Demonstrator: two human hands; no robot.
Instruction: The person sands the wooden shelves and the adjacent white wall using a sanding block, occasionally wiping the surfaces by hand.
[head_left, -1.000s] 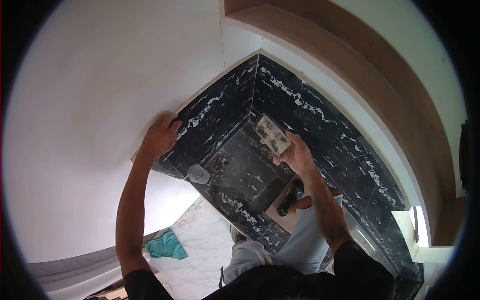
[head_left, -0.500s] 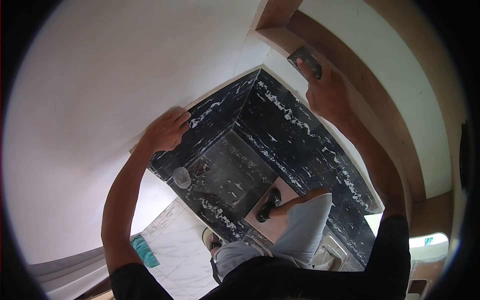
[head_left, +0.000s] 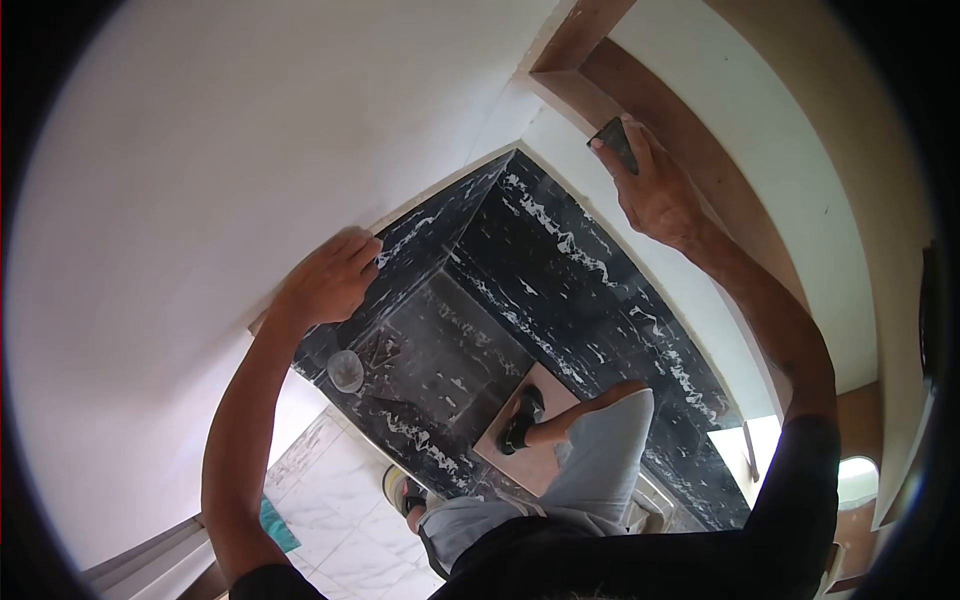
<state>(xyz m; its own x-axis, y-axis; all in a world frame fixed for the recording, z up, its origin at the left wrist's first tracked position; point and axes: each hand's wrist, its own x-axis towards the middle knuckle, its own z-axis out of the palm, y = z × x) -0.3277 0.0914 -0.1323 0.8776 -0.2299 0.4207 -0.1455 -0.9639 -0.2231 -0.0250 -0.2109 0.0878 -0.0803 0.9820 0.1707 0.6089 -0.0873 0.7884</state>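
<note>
My right hand [head_left: 662, 195] is closed around a dark, flat piece of sandpaper [head_left: 614, 145], with one finger along its edge. It is raised at the reddish-brown ledge [head_left: 570, 92] near the wall corner, and pale dust shows on the fingers. My left hand [head_left: 335, 277] is at the white wall [head_left: 230, 150], by the top edge of the black marbled tiles [head_left: 405, 240]. Its fingers are curled together, and what lies under them is hidden.
Below is a black-tiled recess with a clear plastic tub [head_left: 345, 371] and small scraps beside it. One foot stands on a pinkish board [head_left: 540, 465], the other on or by a round container [head_left: 393, 482]. A teal cloth [head_left: 278, 526] lies on the white floor tiles [head_left: 345, 540].
My right hand has turned, tilting the sandpaper, and sits slightly lower and further right. The left hand stays at the tile edge. The whole view has shifted a little.
</note>
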